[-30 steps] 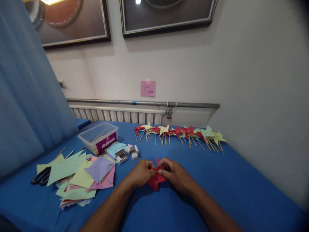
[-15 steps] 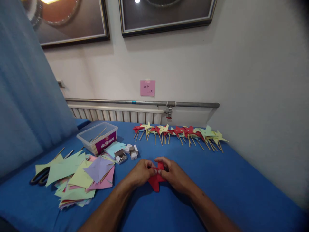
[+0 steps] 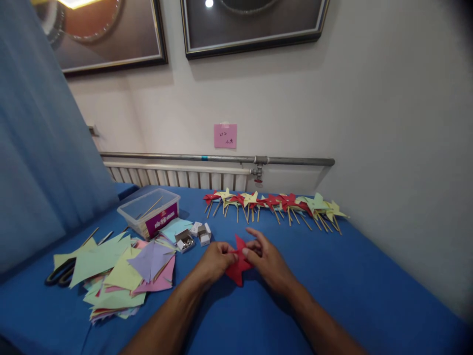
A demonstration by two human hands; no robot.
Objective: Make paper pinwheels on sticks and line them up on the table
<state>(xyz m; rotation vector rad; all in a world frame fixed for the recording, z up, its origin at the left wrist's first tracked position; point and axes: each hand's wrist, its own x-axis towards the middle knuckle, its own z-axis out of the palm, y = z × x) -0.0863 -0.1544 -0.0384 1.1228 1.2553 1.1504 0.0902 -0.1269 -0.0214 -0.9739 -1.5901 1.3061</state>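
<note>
Red paper pinwheel (image 3: 237,265), half-folded and star-shaped, lies on the blue table cloth (image 3: 332,276) between the two hands, just in front of the person. Half a second ago both hands were bunched tight over it and hid most of the paper; now more of it shows, with one point standing up between the thumbs and another point toward the person. The left hand (image 3: 214,260) pinches the paper's left edge between thumb and fingertips. The right hand (image 3: 266,259) has loosened: its fingers are spread and lie flatter, the thumb pressing on the middle of the paper rather than clasping it. That reads as a fold being held down at the centre.

To the left sit a loose heap of pastel paper sheets (image 3: 118,268), black-handled scissors (image 3: 59,273), a clear plastic box with wooden sticks (image 3: 150,211) and small open boxes of metal pins (image 3: 185,240). Along the far edge lies a row of finished paper pinwheels on sticks (image 3: 277,203).
</note>
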